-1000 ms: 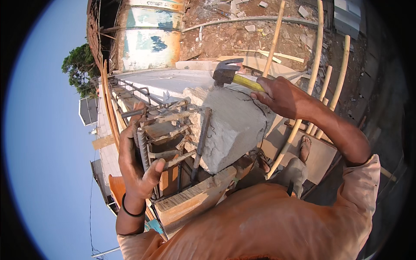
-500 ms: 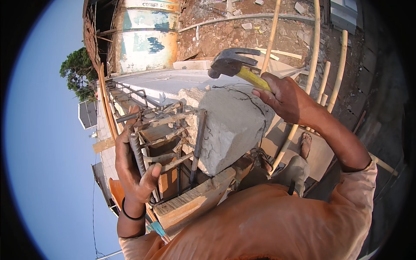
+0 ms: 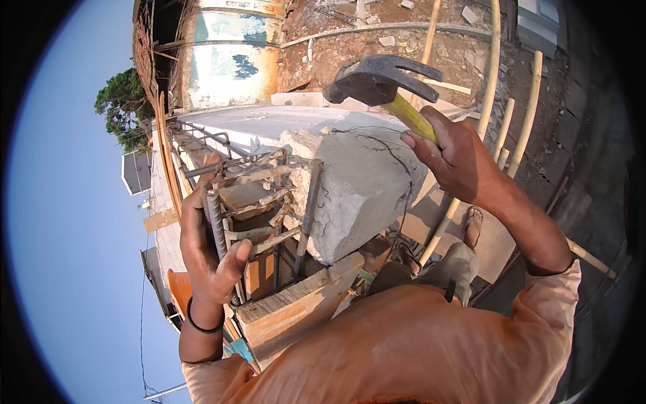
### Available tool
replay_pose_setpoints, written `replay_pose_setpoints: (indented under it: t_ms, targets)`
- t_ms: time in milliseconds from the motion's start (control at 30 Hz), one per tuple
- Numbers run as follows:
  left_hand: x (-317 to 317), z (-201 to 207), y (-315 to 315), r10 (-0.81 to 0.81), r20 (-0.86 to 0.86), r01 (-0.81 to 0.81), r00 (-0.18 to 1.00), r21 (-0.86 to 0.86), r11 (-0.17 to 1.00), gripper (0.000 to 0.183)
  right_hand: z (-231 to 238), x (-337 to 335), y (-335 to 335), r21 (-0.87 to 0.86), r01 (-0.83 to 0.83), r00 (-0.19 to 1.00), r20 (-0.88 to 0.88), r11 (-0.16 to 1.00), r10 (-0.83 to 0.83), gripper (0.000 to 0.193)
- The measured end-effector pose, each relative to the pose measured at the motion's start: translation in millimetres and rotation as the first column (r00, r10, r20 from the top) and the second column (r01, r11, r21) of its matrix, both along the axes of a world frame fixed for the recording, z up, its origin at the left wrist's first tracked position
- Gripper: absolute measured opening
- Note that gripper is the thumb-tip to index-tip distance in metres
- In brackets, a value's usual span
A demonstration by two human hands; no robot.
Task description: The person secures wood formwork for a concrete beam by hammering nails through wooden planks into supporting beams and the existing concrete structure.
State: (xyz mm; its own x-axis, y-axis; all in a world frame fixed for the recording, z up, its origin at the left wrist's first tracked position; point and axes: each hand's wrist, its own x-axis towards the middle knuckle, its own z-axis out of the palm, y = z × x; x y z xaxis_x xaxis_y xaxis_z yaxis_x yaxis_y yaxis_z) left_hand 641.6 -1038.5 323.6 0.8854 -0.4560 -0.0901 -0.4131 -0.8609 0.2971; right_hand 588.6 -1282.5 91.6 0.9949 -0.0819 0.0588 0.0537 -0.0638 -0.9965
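Hammer: the claw hammer (image 3: 382, 82) is in the air over the far edge of the concrete, touching nothing but the hand; its dark metal head points leftward, claw to the right; it is probably head-heavy and stiff, best held well down the yellow handle, away from the head.
Right hand: the right hand (image 3: 461, 156) is closed round that handle, thumb laid along it; the grip looks secure.
Left hand: the left hand (image 3: 207, 256) curves about the outer side of the steel, fingers reaching upward, thumb standing apart on the near side; how firmly it presses, I cannot tell.
Rebar: the ribbed bar (image 3: 217, 225) passes between thumb and fingers; crossing bars (image 3: 276, 248) caked with mortar join the broken face; the steel should be rigid and rough – little slip, but likely scratchy; the smoother lengths away from the crust offer the better hold.
Concrete: the grey block (image 3: 367, 192) lies just right of the bars, its left face jagged; it is presumably very heavy, hard yet crumbly along that edge – poor to grasp there.
Wire: a thin dark wire (image 3: 397, 153) bends across its top; likely springy.
Timber: a thick board (image 3: 299, 310) runs along the near side, below the bars.
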Motion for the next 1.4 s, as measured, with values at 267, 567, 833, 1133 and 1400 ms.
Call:
replay_pose_setpoints:
  t_ms: [267, 567, 833, 1133, 1400]
  targets:
    - [-0.7, -2.1, 0.2, -0.009, -0.007, 0.008, 1.000, -0.024, 1.000, 0.091, -12.1, 0.6, 7.0, -0.139, -0.096, 0.985, -0.155, 0.986, 0.074, 0.038]
    - [4.7, -7.3, 0.8, -0.096, 0.014, 0.097, 0.995, -0.085, 0.992, 0.091, -25.6, 7.2, 16.0, -0.151, -0.149, 0.976, -0.183, 0.977, 0.121, 0.040]
    - [2.6, -2.5, 3.8, -0.044, -0.018, 0.043, 0.999, -0.069, 0.997, 0.091, 7.3, 7.1, -3.6, -0.037, -0.083, 0.996, 0.030, 0.996, 0.084, 0.046]
    - [3.8, -0.3, 5.4, -0.041, -0.009, 0.041, 0.999, -0.015, 0.999, 0.089, 16.0, 13.3, -9.4, 0.133, -0.057, 0.997, -0.052, 0.989, 0.064, 0.052]
    - [3.7, -2.0, 1.9, -0.076, 0.003, 0.076, 0.997, -0.038, 0.996, 0.090, 17.6, 21.8, -10.2, 0.113, -0.083, 0.996, -0.009, 0.990, 0.085, 0.046]
